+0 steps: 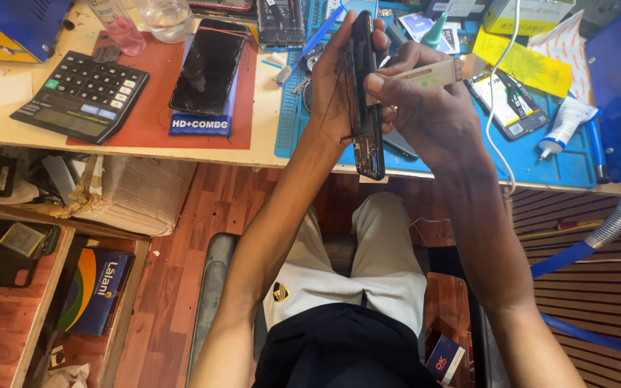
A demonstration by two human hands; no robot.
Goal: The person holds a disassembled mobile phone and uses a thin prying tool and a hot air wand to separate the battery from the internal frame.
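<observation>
We've got the opened black phone (365, 100) held on edge over the desk edge (181, 154), left hand (336, 79) clasped round it, right hand (425, 108) pinching a flat beige strip (433, 74) w/ thumb pressing the frame, so 1 slip prob drops it floorward.

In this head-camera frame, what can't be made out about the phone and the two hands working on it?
- Phone: held edge-on, so its front and back faces are hidden.
- Left hand: fingers mostly behind the phone body; the grip is unclear.
- Right hand: pinches a pale flat strip; too small to tell what it is, or whether its tip touches the phone.
- Blue mat: partly covered by both hands.
</observation>
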